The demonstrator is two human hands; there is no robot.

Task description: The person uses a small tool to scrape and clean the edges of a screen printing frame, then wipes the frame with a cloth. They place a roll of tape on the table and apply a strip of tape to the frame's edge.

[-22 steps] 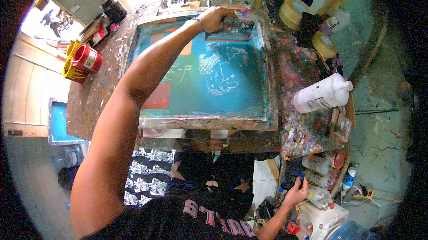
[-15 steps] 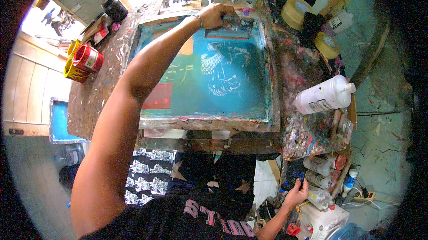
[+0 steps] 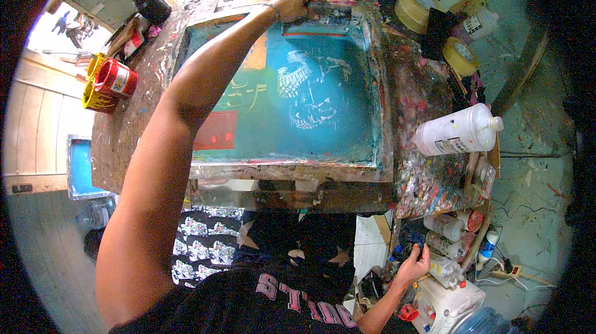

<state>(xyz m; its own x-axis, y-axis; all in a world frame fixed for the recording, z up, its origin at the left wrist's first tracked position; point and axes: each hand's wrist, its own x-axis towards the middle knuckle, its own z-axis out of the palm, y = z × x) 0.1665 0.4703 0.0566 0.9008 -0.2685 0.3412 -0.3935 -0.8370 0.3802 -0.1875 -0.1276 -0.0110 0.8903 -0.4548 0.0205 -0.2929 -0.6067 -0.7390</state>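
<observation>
Left hand [image 3: 297, 4] closed on squeegee [image 3: 328, 11], same spot at far edge of screen [image 3: 298, 104] as before. Right hand [image 3: 415, 266] low, gripping something dark, unclear.

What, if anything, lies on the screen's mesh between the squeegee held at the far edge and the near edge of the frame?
Nothing visible does. The left hand grips the squeegee at the far end of the teal screen; the mesh toward the near frame edge shows only the pale design and ink smears.
</observation>
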